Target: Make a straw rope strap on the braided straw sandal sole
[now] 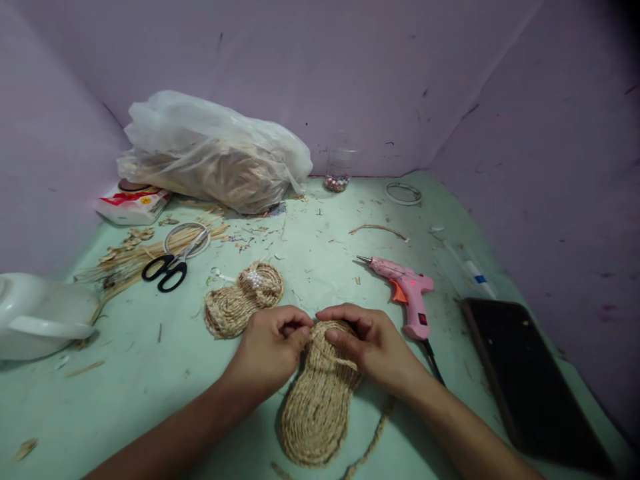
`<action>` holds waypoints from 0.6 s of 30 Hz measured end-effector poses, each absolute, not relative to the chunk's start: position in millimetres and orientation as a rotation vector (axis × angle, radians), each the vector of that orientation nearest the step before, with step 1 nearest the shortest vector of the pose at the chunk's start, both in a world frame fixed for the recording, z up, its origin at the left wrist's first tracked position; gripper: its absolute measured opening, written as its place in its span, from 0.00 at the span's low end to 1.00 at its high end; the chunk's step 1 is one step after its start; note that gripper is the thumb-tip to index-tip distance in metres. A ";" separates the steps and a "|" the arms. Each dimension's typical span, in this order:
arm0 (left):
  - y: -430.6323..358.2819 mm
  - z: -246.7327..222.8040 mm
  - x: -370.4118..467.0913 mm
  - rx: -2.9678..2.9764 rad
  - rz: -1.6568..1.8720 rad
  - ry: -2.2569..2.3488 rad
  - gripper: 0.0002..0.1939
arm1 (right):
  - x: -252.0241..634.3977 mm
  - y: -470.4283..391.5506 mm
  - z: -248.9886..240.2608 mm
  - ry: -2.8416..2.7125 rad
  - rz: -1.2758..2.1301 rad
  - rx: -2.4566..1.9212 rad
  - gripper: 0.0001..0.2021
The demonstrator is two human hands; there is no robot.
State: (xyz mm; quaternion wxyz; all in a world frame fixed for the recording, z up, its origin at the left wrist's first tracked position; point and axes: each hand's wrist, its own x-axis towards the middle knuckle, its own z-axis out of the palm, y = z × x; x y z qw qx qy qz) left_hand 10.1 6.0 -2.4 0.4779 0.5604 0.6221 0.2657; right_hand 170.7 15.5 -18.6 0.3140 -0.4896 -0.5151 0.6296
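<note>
A coiled braided-straw piece, shaped like a small shoe sole, lies in front of me. My left hand pinches at its upper left edge; the fingertips partly hide what they hold. Across its upper right end curls my right hand, thumb on top and fingers around the far rim. A loose straw cord trails from under the right hand toward the near edge. Beyond my left hand rests a similar straw piece with a white beaded decoration on it.
To the right lie a pink glue gun and a dark phone. At left are scissors on loose straw, and a white jug. Farther back sit a plastic bag, a tissue pack and a jar of beads.
</note>
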 end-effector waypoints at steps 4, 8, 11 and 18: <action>5.5 -2.8 9.9 1.441 0.658 1.507 0.08 | 172.2 15.2 -19.6 -1.431 1.621 -1.303 0.09; 5.6 -6.4 8.1 1.419 0.603 1.504 0.09 | 171.7 17.1 -20.6 -1.404 1.644 -1.287 0.11; 5.3 -11.2 5.1 1.421 0.558 1.571 0.09 | 174.5 21.4 -18.3 -1.313 1.666 -1.248 0.15; 3.8 -11.4 -0.4 1.587 0.445 1.690 0.10 | 206.1 19.3 1.3 -1.289 1.293 -1.381 0.12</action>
